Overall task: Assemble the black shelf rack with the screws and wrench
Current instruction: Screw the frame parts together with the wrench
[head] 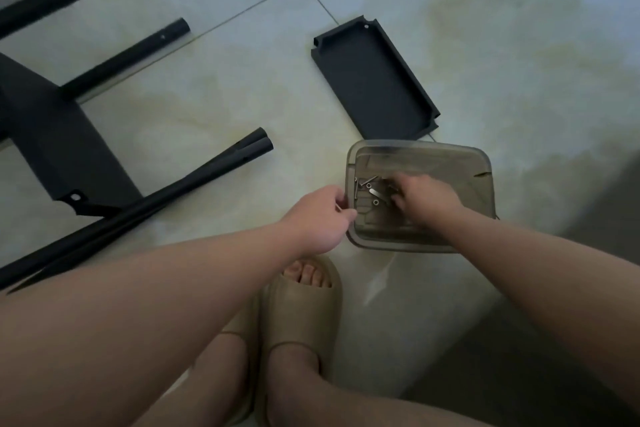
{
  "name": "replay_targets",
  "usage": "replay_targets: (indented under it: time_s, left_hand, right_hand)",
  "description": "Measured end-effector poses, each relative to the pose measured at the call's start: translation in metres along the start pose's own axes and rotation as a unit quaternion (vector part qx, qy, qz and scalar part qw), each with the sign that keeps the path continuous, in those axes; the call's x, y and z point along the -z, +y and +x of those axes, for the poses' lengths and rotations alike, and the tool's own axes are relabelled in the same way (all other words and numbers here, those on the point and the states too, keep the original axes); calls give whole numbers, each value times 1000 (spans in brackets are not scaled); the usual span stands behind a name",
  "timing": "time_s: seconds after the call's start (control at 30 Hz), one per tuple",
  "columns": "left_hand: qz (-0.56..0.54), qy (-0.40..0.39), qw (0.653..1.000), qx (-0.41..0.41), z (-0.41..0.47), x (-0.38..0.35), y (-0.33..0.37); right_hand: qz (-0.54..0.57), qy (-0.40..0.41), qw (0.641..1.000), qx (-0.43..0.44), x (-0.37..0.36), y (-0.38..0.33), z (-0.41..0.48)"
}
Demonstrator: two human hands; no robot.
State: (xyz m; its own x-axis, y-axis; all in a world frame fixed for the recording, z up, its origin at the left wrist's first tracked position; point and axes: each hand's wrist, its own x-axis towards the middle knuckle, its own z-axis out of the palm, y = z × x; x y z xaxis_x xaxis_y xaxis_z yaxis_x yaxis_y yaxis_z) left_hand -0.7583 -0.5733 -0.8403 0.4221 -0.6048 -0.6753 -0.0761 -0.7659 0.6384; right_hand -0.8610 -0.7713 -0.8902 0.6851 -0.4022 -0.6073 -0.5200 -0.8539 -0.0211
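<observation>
The right hand (pixel 420 196) dug curled fingers among small silvery screws (pixel 372 189) in a tub (pixel 478 184) whose rim the left hand (pixel 320 218) pinched.

Both hands (pixel 374 204) at screws (pixel 372 191) in tray (pixel 479 177)

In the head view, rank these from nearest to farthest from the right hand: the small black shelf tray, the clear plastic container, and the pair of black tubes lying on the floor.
1. Clear plastic container: the right hand is reaching into it.
2. Small black shelf tray: just beyond the container, on the floor.
3. Pair of black tubes: off to the left, past the left hand.
</observation>
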Motion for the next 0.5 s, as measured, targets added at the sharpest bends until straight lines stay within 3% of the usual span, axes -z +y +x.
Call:
replay_targets:
  time_s: [0.3,0.5]
  left_hand:
    - [-4,-19,1000,1,-4,1,-1]
    - [126,-13,992,8,-32,46,10]
  right_hand:
    - [-61,24,998,4,-8,0,15]
    - [-22,62,997,38,47,-10,-30]
